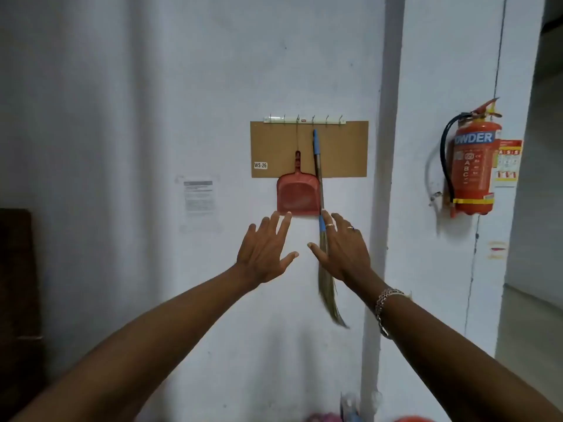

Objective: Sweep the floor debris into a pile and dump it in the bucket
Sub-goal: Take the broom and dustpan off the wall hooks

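Left hand, right hand: fingers spread, gripping nothing. Dustpan hangs from hook rail; broom at its 3 o'clock.

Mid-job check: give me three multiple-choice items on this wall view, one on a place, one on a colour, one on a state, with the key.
1. Where does the long blue-tipped grass broom hang relative to the scoop-shaped plastic dustpan? A) to its left B) to its right C) lying on the floor
2. What colour is the dustpan? A) red B) green C) yellow
3. How is the left hand? A) gripping the dustpan B) clenched in a fist C) open, fingers spread
Key: 1 B, its handle runs down the dustpan's right edge; 2 A, the scoop is plainly red; 3 C, it is spread and holds nothing.
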Demonstrator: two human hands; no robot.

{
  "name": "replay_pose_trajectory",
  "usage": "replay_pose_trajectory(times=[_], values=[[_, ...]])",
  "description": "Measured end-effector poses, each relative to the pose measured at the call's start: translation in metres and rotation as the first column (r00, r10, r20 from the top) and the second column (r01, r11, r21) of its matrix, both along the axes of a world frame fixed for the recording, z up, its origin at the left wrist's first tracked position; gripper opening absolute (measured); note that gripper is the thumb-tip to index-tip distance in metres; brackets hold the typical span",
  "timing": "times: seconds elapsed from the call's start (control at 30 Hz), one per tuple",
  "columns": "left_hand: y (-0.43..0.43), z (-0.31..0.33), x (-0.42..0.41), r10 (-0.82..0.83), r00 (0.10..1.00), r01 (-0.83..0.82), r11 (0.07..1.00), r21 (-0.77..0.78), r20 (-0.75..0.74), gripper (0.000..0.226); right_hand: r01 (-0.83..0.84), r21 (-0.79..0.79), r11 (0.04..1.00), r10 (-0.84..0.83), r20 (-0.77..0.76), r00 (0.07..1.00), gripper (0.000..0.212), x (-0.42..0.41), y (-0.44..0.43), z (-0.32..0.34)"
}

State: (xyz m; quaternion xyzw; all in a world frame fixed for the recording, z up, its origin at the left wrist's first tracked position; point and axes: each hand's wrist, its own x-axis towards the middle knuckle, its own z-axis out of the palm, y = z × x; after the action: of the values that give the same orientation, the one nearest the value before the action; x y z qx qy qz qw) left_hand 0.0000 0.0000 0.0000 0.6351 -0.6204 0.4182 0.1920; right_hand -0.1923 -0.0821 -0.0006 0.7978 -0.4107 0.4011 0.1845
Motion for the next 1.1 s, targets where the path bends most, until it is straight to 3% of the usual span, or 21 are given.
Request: replay_pose_trajectory(times=[0.1,0.3,0.53,0.77,0.9,1.1], values=[[-0.044,0.01,0.016,-0.019,0.998,0.018,1.0,0.011,0.062,0.087,-0.024,-0.022,0.999,0.025,0.072,0.997,0.083,0.018,-0.053,0.007],[-0.149,0.039,0.047,0.024,0.96,-0.034,0.999,0.032,0.28,0.072,-0.092,-0.125,0.988,0.094,0.007,0.996,0.067,0.054,-0.176,0.031],[-0.263,0.066,0.081,0.048,0.939,-0.057,0.998,0.015,0.342,0.068,-0.047,-0.112,0.993,0.05,0.022,0.999,0.054,0.087,-0.298,0.067],[-0.376,0.098,0.122,0.026,0.957,-0.002,0.996,-0.085,0.288,0.068,-0.072,-0.139,0.988,0.093,0.15,0.984,0.041,0.126,-0.412,0.092],[-0.446,0.114,0.156,0.028,0.979,0.003,0.988,-0.152,0.2,0.071,-0.072,-0.157,0.985,0.111,0.259,0.959,0.045,0.156,-0.475,0.101],[-0.538,0.168,0.2,-0.026,0.983,0.078,0.954,-0.288,0.181,0.066,-0.028,-0.2,0.979,0.078,0.251,0.965,0.041,0.206,-0.54,0.153]])
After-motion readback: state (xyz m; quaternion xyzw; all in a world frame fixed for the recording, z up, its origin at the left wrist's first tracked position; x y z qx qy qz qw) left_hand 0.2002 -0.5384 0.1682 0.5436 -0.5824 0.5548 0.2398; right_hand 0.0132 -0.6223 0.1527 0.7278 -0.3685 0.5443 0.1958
